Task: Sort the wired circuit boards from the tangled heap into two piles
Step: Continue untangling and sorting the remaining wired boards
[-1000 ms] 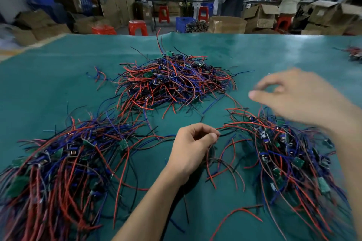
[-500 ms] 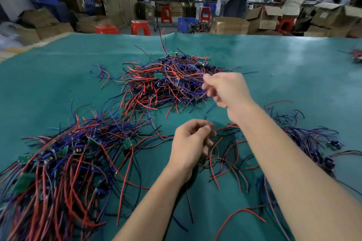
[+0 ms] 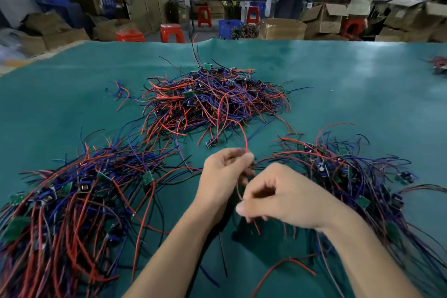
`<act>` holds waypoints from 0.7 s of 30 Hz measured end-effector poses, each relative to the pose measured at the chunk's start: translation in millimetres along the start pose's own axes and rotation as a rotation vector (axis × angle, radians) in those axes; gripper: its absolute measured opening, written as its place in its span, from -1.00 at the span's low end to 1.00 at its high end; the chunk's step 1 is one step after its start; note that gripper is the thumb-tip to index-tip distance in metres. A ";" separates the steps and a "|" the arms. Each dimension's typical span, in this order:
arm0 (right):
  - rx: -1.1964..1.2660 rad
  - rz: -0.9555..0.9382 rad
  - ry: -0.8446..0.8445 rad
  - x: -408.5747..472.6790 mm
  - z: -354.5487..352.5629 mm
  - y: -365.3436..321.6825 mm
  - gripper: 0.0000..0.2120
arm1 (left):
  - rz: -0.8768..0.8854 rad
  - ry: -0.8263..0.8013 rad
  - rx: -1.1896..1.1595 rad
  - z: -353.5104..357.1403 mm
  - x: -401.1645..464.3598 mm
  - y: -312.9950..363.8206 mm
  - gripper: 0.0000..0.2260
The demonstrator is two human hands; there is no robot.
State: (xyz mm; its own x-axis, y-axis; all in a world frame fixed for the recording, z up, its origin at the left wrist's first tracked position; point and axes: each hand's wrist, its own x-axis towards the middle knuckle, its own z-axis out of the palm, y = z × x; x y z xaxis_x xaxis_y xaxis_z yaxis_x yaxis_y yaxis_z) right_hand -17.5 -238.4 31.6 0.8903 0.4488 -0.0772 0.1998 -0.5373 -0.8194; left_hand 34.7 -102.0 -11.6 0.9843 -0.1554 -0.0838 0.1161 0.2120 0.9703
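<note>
Right now the job, I'd judge, is freeing one wired board from the tangled heap (image 3: 212, 101) at 12 o'clock w/o dragging neighbours along: draw the red wire (image 3: 243, 136) slowly toward 6, let the trailing board (image 3: 210, 144) slide clear, stop if other leads lift, then drop it on whichever pile it belongs to. Left hand (image 3: 226, 174) sits at centre, fingers curled, pinching that red wire where it arcs up to the heap's near edge. Right hand (image 3: 283, 198), just beside it at approx 4 o'clock, is blurred; fingers curled narrow around thin red strands below the left hand, though exact grip I can't tell for sure. Sorted piles lie on the teal counter (image 3: 350, 84): left pile (image 3: 72, 201) at 8 o'clock, right pile (image 3: 350, 176) at 3–4 o'clock, both well apart from the heap.
</note>
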 end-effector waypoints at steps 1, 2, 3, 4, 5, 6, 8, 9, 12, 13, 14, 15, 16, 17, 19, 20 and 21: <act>-0.078 0.006 0.015 1.0 2.7 1.5 -0.75 | 0.018 -0.026 0.079 0.0 -0.9 -0.9 -0.86; -0.163 0.010 0.034 1.7 4.6 2.9 -0.74 | 0.042 -0.039 0.154 0.0 -1.7 -1.5 -0.87; -0.228 0.013 0.050 1.6 5.5 3.1 -0.74 | 0.067 -0.040 0.203 0.0 -2.3 -2.3 -0.88; -0.260 0.019 0.061 1.4 5.2 2.8 -0.74 | 0.092 -0.037 0.221 -0.2 -3.0 -2.7 -0.89; -0.263 0.023 0.072 0.9 3.9 2.6 -0.72 | 0.114 -0.032 0.217 -0.4 -3.2 -2.7 -0.88; -0.254 0.026 0.094 0.4 1.8 2.8 -0.67 | 0.128 -0.027 0.195 -0.5 -3.0 -2.4 -0.87; -0.233 0.047 0.213 -0.3 -3.1 5.0 -0.61 | 0.140 -0.025 0.109 -0.9 -3.2 -2.7 -0.83; -0.223 0.064 0.310 0.5 -5.0 7.3 -0.58 | 0.140 -0.037 0.062 -0.9 -3.5 -2.6 -0.81; -0.179 0.162 0.606 4.0 -4.3 14.1 -0.43 | 0.132 -0.105 -0.028 -1.2 -5.5 -1.1 -0.77; -0.149 0.194 0.670 5.3 -3.4 16.2 -0.42 | 0.140 -0.119 -0.032 -1.6 -5.8 -0.9 -0.77; -0.112 0.216 0.707 6.6 -2.3 17.8 -0.42 | 0.154 -0.128 -0.022 -2.1 -6.3 -0.4 -0.75; -0.076 0.228 0.726 7.9 -0.9 19.4 -0.43 | 0.165 -0.135 -0.009 -2.5 -6.5 0.0 -0.74; -0.047 0.231 0.738 9.2 0.7 20.5 -0.46 | 0.173 -0.141 -0.002 -2.8 -6.3 0.5 -0.74; -0.028 0.225 0.750 10.6 2.2 21.6 -0.51 | 0.180 -0.145 0.001 -3.3 -6.3 1.1 -0.75; -0.016 0.193 0.781 12.2 3.5 23.1 -0.62 | 0.193 -0.150 -0.002 -3.6 -6.2 1.1 -0.78; -0.011 0.174 0.792 12.2 3.1 23.8 -0.67 | 0.199 -0.150 -0.004 -3.5 -6.1 0.6 -0.78; 0.010 0.155 0.792 12.3 2.2 24.3 -0.72 | 0.203 -0.147 -0.009 -3.2 -5.9 0.3 -0.77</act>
State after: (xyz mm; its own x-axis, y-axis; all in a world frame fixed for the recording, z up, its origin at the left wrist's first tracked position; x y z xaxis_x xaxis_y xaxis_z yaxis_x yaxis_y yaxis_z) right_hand -2.6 -244.4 9.5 0.9341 -0.2715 0.2319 0.0498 -0.5440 -0.8376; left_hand 29.4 -97.9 -11.6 0.9577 -0.2470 0.1473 -0.0804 0.2616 0.9618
